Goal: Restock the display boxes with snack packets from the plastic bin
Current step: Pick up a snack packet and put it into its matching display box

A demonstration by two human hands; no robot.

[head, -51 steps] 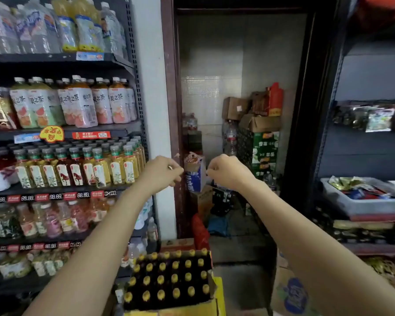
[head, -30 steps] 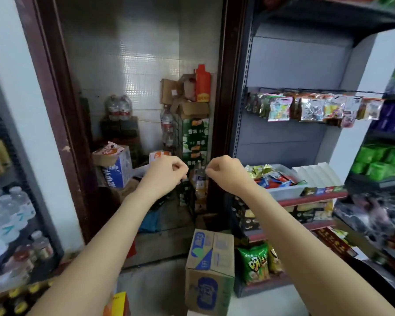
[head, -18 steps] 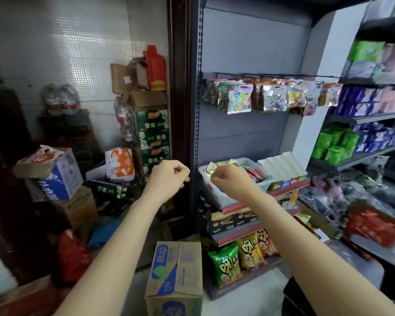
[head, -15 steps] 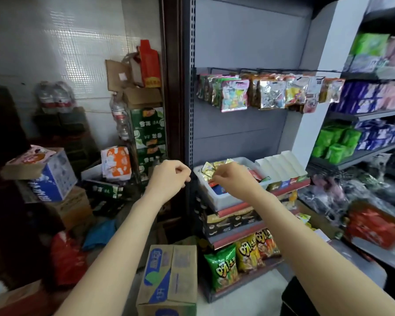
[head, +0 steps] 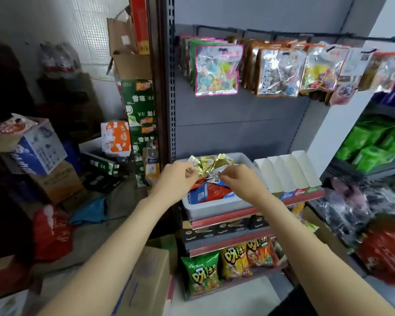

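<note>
A pale plastic bin (head: 214, 207) sits on a red-edged shelf, piled with gold snack packets (head: 206, 164) at the back and red and blue packets (head: 216, 192) in front. Several white display boxes (head: 287, 172) stand in a row just to its right, and their insides look empty from here. Both my hands are over the bin. My left hand (head: 176, 179) has its fingers curled and pinches a gold packet at the bin's left side. My right hand (head: 240, 181) pinches the silvery edge of a packet near the middle.
Candy bags (head: 217, 71) hang on hooks above the bin. Crisp bags (head: 201, 273) fill the lowest shelf. Stacked cartons (head: 139, 115) and a cardboard box (head: 144, 281) crowd the floor to the left. Green packs (head: 372, 147) and a red bag (head: 385, 249) are on the right.
The view has swung right from the drinks shelves to the snack shelf. Both hands, held up as fists before, have come down onto the packets in the bin.
</note>
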